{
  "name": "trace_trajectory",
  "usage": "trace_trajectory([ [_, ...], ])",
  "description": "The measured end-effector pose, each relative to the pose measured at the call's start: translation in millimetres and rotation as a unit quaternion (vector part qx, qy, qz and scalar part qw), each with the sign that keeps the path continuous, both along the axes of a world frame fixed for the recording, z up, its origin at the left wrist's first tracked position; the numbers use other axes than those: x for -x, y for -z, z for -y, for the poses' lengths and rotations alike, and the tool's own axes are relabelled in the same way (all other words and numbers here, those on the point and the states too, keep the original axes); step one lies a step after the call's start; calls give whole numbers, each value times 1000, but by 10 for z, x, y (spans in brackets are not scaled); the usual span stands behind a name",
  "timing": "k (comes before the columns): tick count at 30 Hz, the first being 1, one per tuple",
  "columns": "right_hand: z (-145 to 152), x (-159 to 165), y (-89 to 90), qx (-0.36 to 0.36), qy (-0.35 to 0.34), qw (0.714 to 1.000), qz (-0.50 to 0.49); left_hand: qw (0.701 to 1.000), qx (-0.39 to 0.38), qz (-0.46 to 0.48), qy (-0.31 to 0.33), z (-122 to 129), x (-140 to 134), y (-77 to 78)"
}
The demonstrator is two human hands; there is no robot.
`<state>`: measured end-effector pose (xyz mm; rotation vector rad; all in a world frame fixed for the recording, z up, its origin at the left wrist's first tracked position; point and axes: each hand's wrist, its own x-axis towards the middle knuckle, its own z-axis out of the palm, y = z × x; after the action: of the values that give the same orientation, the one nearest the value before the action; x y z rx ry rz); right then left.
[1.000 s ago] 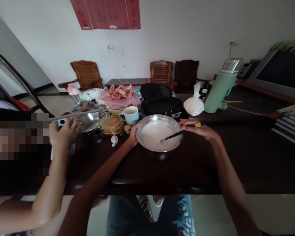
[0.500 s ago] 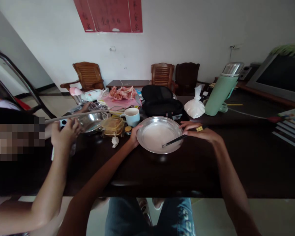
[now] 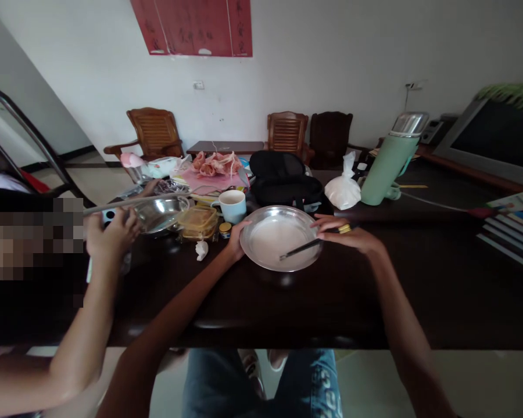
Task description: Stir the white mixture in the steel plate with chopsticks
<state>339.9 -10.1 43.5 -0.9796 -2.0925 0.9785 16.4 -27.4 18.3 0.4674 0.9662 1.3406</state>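
A round, shallow metal basin (image 3: 283, 267) with whitish liquid (image 3: 272, 238) in it stands on the dark table in front of me. My left hand (image 3: 237, 239) grips the basin's left rim. Held in my right hand (image 3: 342, 231) is a pair of dark chopsticks (image 3: 303, 248), their tips dipping into the liquid left of the basin's middle. Gold-coloured chopstick ends show at my right fingers, which sit over the basin's right rim. A light blue mug (image 3: 233, 207) and a small jar (image 3: 225, 230) stand just beyond my left hand.
At left, another person's hand (image 3: 113, 232) holds a phone near a second metal bowl (image 3: 159, 215). Yellowish plastic boxes (image 3: 198, 223) and crumpled tissue (image 3: 201, 250) lie nearby. Behind the basin are a black case (image 3: 285, 180), a bag of white powder (image 3: 343, 190) and a green thermos (image 3: 390, 165).
The chopstick tips have moved slightly left through the liquid with my right hand. My left hand stays on the rim. The whole view has shifted a little.
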Motion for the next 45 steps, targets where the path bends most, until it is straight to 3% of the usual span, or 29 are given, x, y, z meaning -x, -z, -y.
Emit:
trace_trajectory([
  [3, -40, 279, 85, -11, 37, 999, -18, 1000, -11, -3, -4, -2, 0, 10],
  [7, -104, -39, 22, -38, 118, 992, -17, 1000, -11, -14, -4, 0, 2, 15],
  [9, -72, -242, -50, -31, 92, 995, -4, 1000, -8, -14, -5, 3, 0, 11],
  [11, -16, -251, -75, -20, 38, 999, 3, 1000, -7, -13, -6, 10, -4, 4],
  [15, 4, 191, 58, 12, 13, 1000, -18, 1000, -8, -15, -6, 25, -12, -8],
  [18, -86, 289, 121, -16, 74, 997, -32, 1000, -11, -14, -10, 29, -14, -19],
  [21, -126, -11, 40, -53, 132, 989, -37, 1000, -1, -18, -7, 30, -18, -33],
  [24, -63, -226, -54, -30, 64, 997, -3, 1000, 7, -24, -5, 36, -24, -42],
  [27, -5, -14, 15, -9, 15, 1000, -16, 1000, 6, -26, -8, 43, -28, -41],
  [31, -87, 353, 189, -33, 74, 996, -43, 1000, 5, -25, -7, 33, -21, -27],
  [35, -166, 62, 101, -48, 132, 989, -50, 1000, -5, -18, -12, 11, -2, -1],
  [38, -107, -155, -27, -14, 70, 997, -36, 1000, -6, -6, -7, -1, 14, 24],
  [41, -22, 10, -15, 1, 1, 1000, -22, 1000, -3, 4, -5, -3, 20, 33],
  [45, -42, 355, 128, -36, 28, 999, -19, 1000, -6, 7, 1, 11, 4, 3],
])
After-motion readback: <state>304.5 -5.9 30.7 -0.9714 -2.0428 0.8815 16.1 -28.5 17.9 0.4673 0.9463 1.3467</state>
